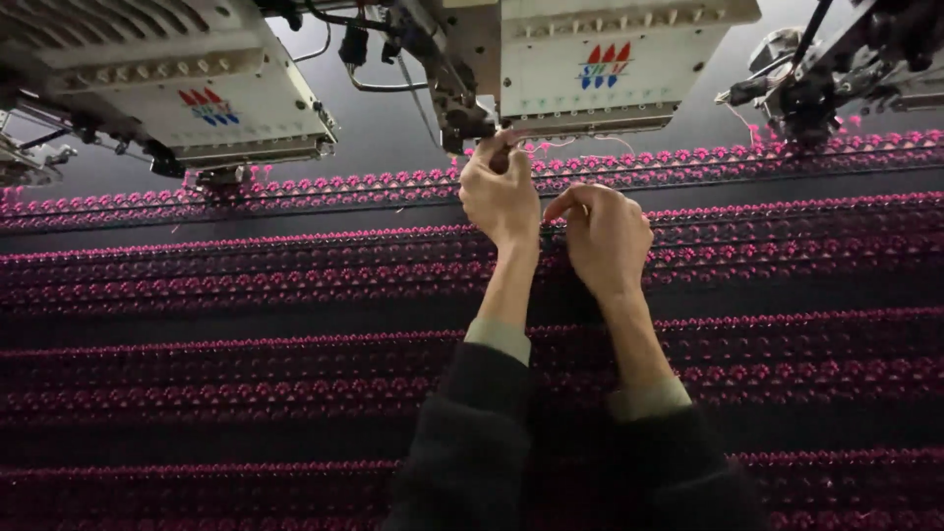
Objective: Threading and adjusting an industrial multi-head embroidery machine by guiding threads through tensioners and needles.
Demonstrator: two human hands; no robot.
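Note:
My left hand (500, 192) reaches up to the needle area (470, 126) under the middle embroidery head (590, 69), its fingers pinched together at a thin thread I can barely see. Close beside it, my right hand (605, 236) hovers over the dark fabric (246, 383), fingers curled and pinched as if on the same fine thread. Both arms wear dark sleeves with pale cuffs. Rows of pink embroidered trim (295, 261) run across the fabric below both hands.
Another white embroidery head (187, 93) hangs at the upper left. A dark mechanism with pink thread (806, 93) sits at the upper right. The fabric stretches flat across the whole view.

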